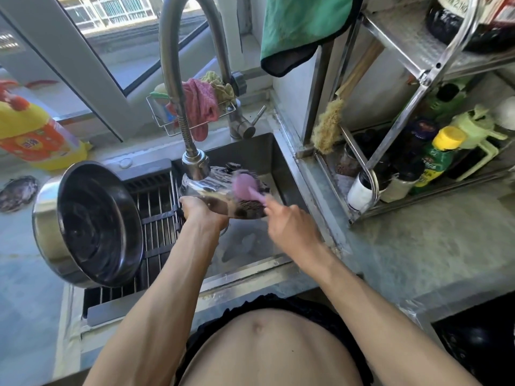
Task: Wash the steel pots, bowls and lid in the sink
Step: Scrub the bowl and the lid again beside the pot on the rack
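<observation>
A steel bowl [220, 195] is scrubbed under the faucet [195, 165], over the sink [250, 151].
Left hand [202, 211] grips its rim at 7 o'clock; right hand [289, 224] pinches a pink brush [245, 183]. Wet thin steel looks light, stiff, slippery: best held by the rim.

home kitchen, steel sink [281, 151], condiment rack [418, 79]

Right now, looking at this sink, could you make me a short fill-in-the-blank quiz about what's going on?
1. The left hand holds a steel bowl under the ____.
2. The right hand scrubs the bowl with a brush coloured ____.
3. The big steel pot leans on the rack over the sink's ____ side.
4. The cloth hanging off the shelf rack is ____.

Missing words: faucet; pink; left; green
</observation>
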Demonstrator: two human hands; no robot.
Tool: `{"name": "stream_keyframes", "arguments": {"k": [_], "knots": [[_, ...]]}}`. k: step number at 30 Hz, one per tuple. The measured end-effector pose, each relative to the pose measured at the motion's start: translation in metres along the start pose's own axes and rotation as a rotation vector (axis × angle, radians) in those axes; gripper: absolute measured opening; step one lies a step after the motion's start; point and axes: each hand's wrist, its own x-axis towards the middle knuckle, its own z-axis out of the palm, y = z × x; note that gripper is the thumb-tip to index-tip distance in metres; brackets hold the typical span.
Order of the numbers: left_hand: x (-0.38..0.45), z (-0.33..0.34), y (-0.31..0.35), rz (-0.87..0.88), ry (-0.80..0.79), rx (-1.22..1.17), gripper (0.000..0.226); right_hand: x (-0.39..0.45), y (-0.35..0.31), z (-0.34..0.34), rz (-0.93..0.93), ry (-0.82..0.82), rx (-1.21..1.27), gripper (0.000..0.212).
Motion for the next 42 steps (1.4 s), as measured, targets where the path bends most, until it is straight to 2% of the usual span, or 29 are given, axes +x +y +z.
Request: {"name": "stream_keyframes", "arguments": {"k": [1,3,5,9,12,15,19,21,23,25,27,30,35,39,42], "knots": [[-0.003,-0.001,-0.002,0.026,-0.006,0.059,0.065,0.003,0.007,-0.001,0.049,0.001,-0.017,0.046],[-0.002,-0.001,-0.006,0.067,0.013,0.093,0.051,-0.001,-0.001,0.0,0.009,-0.031,-0.028,0.047],[0.003,-0.002,-0.007,0.066,-0.001,0.144,0.057,-0.008,-0.017,0.004,-0.085,-0.076,0.008,0.049],[0.003,-0.006,-0.013,0.158,-0.073,0.269,0.045,0.005,-0.003,0.0,-0.03,-0.068,-0.011,0.046],[0.004,-0.007,-0.015,0.213,-0.105,0.402,0.046,0.003,-0.004,0.002,-0.098,-0.125,-0.025,0.047],[0.0,-0.006,-0.015,0.267,-0.141,0.557,0.057,0.011,0.006,-0.003,0.015,-0.102,-0.008,0.043],[-0.004,-0.009,-0.017,0.386,-0.172,0.71,0.094,0.008,-0.009,-0.01,-0.138,-0.159,0.024,0.048],[-0.005,-0.013,-0.018,0.43,-0.213,0.765,0.095,0.02,-0.001,-0.011,-0.049,-0.114,-0.004,0.043],[-0.006,-0.015,-0.017,0.392,-0.254,0.772,0.097,0.026,0.004,-0.015,0.013,-0.091,-0.062,0.041],[0.003,-0.02,-0.018,0.359,-0.299,0.738,0.125,0.016,-0.006,-0.017,-0.099,-0.182,-0.093,0.045],[0.001,-0.023,-0.014,0.381,-0.348,0.751,0.131,0.015,-0.007,-0.021,-0.143,-0.256,-0.129,0.045],[0.005,-0.028,-0.012,0.422,-0.357,0.851,0.104,0.03,0.007,-0.023,-0.006,-0.195,-0.213,0.036],[0.006,-0.032,-0.003,0.515,-0.303,0.956,0.089,0.009,0.004,-0.024,-0.151,-0.344,-0.22,0.033],[0.007,-0.03,-0.007,0.697,-0.315,1.111,0.061,0.014,0.017,-0.022,-0.042,-0.212,-0.119,0.031],[0.016,-0.039,-0.01,0.704,-0.363,1.144,0.035,0.018,0.006,-0.016,-0.019,-0.107,0.003,0.026]]}}
